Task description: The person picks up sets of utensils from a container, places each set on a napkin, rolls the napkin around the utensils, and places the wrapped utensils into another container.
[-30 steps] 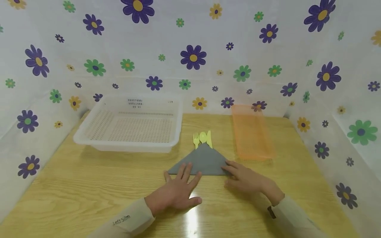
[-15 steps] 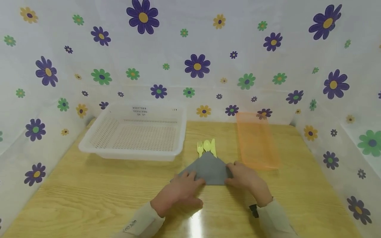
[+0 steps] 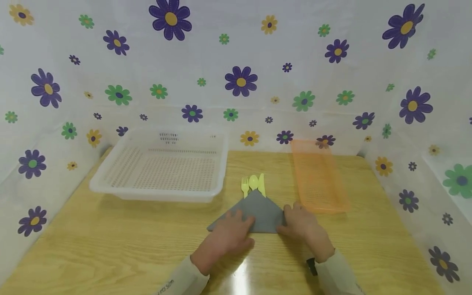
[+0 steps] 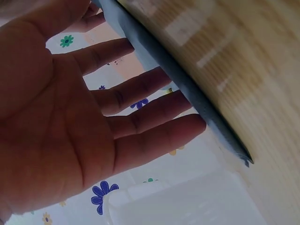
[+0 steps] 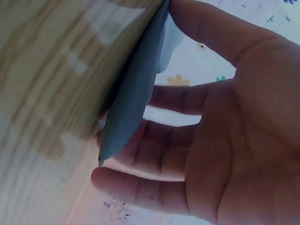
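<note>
A grey cloth napkin lies folded in a triangle on the wooden table, its peak pointing away from me. Out of that peak stick the heads of a yellow fork, a spoon and a knife; their handles are hidden by the cloth. My left hand rests its fingertips on the napkin's left part, fingers fairly straight and spread in the left wrist view. At the right corner my right hand holds the cloth, thumb at the front edge and fingers curled round the far side and tip.
A white perforated basket stands at the back left. To the back right lies a translucent orange basket, close beyond my right hand. Flower-printed sheeting encloses the table at the back and sides.
My right hand has moved in from resting flat at the napkin's right corner to curling its fingers round it. The left hand has shifted slightly right on the cloth. The head view has tilted.
</note>
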`<state>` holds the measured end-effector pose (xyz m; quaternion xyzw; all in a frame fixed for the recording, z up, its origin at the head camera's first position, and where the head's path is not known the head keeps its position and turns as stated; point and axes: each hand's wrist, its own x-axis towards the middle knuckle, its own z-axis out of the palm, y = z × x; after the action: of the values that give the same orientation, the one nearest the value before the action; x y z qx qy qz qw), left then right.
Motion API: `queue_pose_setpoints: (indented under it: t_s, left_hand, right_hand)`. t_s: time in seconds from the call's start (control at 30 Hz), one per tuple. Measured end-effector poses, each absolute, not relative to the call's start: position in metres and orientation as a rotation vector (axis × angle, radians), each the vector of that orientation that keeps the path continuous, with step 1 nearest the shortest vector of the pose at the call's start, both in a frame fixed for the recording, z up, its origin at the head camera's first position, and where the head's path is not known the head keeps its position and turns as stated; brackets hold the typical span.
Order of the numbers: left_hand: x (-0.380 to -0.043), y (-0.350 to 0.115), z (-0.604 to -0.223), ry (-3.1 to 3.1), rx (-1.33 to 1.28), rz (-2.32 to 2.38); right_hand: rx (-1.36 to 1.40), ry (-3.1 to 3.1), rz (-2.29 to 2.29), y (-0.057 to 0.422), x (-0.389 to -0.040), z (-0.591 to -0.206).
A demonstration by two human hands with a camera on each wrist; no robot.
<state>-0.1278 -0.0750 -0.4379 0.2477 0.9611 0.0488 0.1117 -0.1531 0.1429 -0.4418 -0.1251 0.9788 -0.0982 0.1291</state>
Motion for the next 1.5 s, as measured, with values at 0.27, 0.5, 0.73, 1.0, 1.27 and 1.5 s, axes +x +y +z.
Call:
queue_pose_setpoints:
  t_s: [0.27, 0.5, 0.73, 1.0, 1.27, 1.5]
  left_hand:
    - [-0.121, -0.074, -0.442, 2.868, 0.714, 0.111]
    - [-0.121, -0.072, -0.446, 2.871, 0.763, 0.086]
    - [-0.122, -0.071, -0.448, 2.831, 0.757, 0.106]
    - [-0.123, -0.07, -0.445, 2.881, 0.804, 0.097]
    - [-0.124, -0.068, -0.446, 2.904, 0.839, 0.059]
    - [-0.124, -0.066, -0.446, 2.897, 0.832, 0.042]
  right_hand:
    - [-0.325, 2.821, -0.377, 0.146, -0.15, -0.446]
    - [-0.367, 2.81, -0.457, 0.148, -0.154, -0.447]
    - [-0.399, 2.729, -0.691, 0.155, -0.161, -0.438]
    - [-0.519, 2.578, -0.977, 0.165, -0.168, -0.432]
    - [-0.464, 2.3, -1.375, 0.166, -0.17, -0.433]
    - [-0.393, 2.182, -1.471, 0.166, -0.168, -0.43]
